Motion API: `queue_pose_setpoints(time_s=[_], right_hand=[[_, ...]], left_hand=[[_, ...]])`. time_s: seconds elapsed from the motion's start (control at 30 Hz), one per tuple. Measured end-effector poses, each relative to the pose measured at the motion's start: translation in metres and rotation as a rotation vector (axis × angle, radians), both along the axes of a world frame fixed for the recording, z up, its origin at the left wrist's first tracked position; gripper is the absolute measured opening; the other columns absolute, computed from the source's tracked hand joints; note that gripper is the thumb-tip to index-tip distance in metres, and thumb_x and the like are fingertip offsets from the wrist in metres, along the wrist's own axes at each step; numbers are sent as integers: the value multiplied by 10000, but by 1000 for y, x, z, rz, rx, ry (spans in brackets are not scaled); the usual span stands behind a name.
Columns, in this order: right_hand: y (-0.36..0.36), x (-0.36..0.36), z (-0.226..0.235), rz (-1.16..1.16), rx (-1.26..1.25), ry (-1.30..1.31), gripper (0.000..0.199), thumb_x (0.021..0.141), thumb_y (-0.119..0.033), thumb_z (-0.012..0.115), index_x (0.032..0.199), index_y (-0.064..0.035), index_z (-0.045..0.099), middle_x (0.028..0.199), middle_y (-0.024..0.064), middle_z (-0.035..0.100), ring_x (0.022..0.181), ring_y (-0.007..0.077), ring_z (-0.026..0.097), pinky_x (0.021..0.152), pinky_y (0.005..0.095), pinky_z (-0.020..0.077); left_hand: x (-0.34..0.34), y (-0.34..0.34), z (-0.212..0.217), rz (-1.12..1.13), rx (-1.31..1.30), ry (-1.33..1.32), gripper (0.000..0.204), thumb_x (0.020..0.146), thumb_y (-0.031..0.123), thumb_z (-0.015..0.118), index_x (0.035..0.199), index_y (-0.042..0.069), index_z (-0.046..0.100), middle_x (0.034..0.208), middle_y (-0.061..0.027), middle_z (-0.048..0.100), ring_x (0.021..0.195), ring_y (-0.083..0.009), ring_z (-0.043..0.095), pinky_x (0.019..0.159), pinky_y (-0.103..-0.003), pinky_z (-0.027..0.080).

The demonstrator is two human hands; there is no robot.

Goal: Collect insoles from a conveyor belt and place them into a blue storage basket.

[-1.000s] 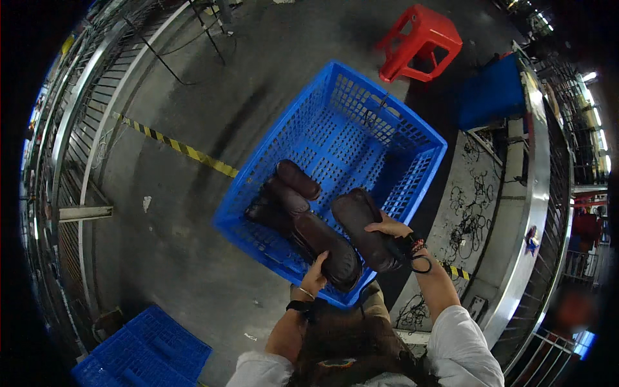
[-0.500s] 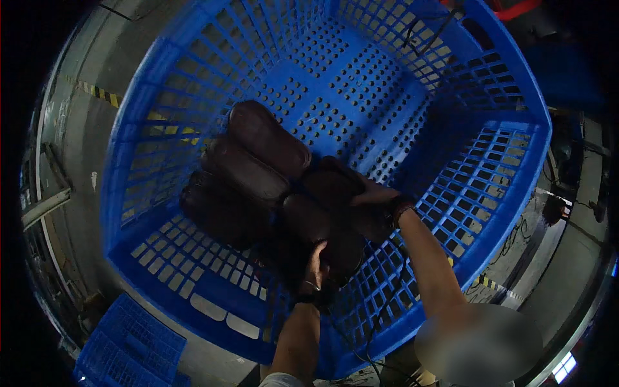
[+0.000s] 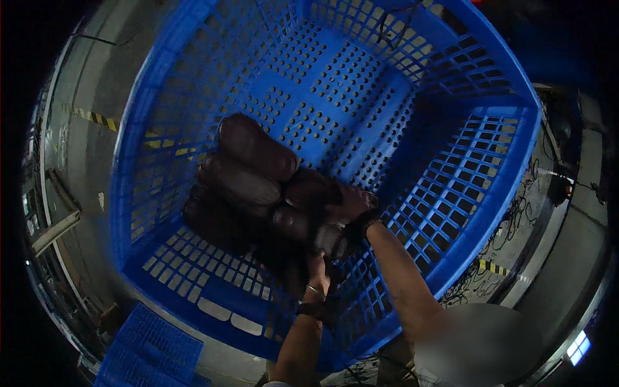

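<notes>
Several dark maroon, oblong pieces with rounded ends and a leathery sheen [image 3: 258,147] lie side by side in a blue plastic basket [image 3: 377,138]; their exact kind is hard to tell in the dim light. At the nearest piece [image 3: 331,240], my left hand [image 3: 316,269] is closed around its near end, thumb showing and the other fingers hidden. Just beyond, my right hand [image 3: 351,203] lies across the right-hand end of the group, touching another piece [image 3: 309,190]. Its fingers are dark and blurred, so their grip cannot be made out.
The basket has tall slatted walls and a studded bottom. A smaller blue crate [image 3: 151,348] stands outside at the lower left. Loose dark cords [image 3: 393,29] hang over the far wall. Yellow-and-black tape [image 3: 97,120] marks the floor at left.
My right hand has moved left and slightly nearer, closer to my left hand. The near pieces have shifted together under the hands. The whole view has tilted a little.
</notes>
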State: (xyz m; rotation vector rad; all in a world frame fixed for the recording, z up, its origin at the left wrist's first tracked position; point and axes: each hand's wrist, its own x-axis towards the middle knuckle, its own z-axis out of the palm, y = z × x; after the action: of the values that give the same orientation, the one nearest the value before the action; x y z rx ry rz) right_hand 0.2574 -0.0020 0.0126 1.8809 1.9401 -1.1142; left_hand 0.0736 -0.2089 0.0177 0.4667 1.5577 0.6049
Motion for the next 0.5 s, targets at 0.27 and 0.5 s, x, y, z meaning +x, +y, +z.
queue_pose_setpoints(time_s=[0.27, 0.5], right_hand=[[34, 19, 174, -485, -142, 534, 474, 799, -356, 568, 1151, -53, 472, 922, 121, 605, 851, 206, 578, 766, 293, 448], [-10, 78, 442, -488, 69, 885, 377, 847, -242, 535, 1163, -48, 465, 1009, 93, 572, 939, 176, 545, 816, 275, 435]], left_hand=[[-63, 68, 229, -206, 203, 72, 366, 856, 150, 462, 1206, 62, 402, 1071, -87, 519, 1104, -207, 437, 926, -357, 316], [-80, 102, 442, 78, 53, -16, 412, 855, 180, 507, 1206, 1, 385, 1080, -95, 515, 977, -162, 493, 863, -278, 380]])
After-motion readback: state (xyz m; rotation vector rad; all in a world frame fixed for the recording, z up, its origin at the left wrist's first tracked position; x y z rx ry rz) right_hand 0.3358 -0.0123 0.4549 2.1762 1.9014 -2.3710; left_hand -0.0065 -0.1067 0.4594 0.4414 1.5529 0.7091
